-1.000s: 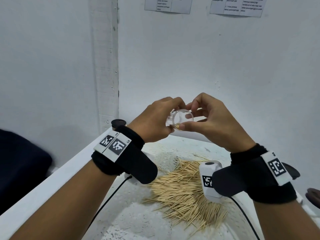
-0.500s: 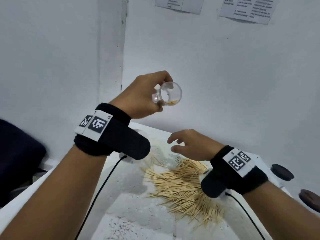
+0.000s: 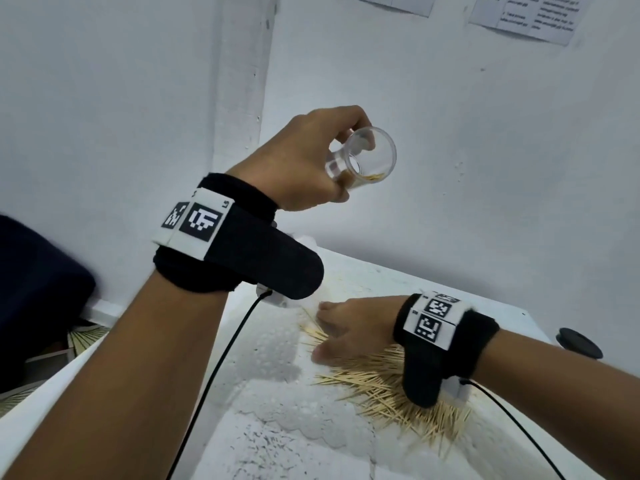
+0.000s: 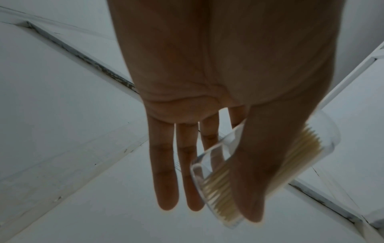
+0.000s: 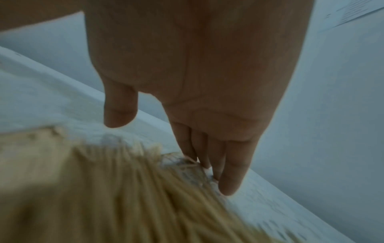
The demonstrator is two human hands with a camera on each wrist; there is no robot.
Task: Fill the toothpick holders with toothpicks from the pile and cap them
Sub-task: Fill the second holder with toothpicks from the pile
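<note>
My left hand [image 3: 311, 161] holds a clear toothpick holder [image 3: 363, 161] up in the air, tilted on its side with its open mouth toward me. A small layer of toothpicks lies inside it. In the left wrist view the thumb and forefinger pinch the holder [image 4: 270, 164] while the other fingers [image 4: 166, 172] hang straight. My right hand [image 3: 349, 330] is down on the pile of toothpicks [image 3: 388, 386] on the white table. Its straight fingers [image 5: 228, 177] touch the pile's far edge [image 5: 145, 189], with the thumb spread apart.
The white table [image 3: 284, 427] has a rough, pitted top and meets the white wall behind. Two dark round caps [image 3: 578, 342] lie at the table's right edge. A dark seat [image 3: 34, 289] stands off to the left. Cables run from both wrist bands.
My right hand left the holder and dropped onto the toothpick pile. My left hand lifted the holder higher and kept it tilted.
</note>
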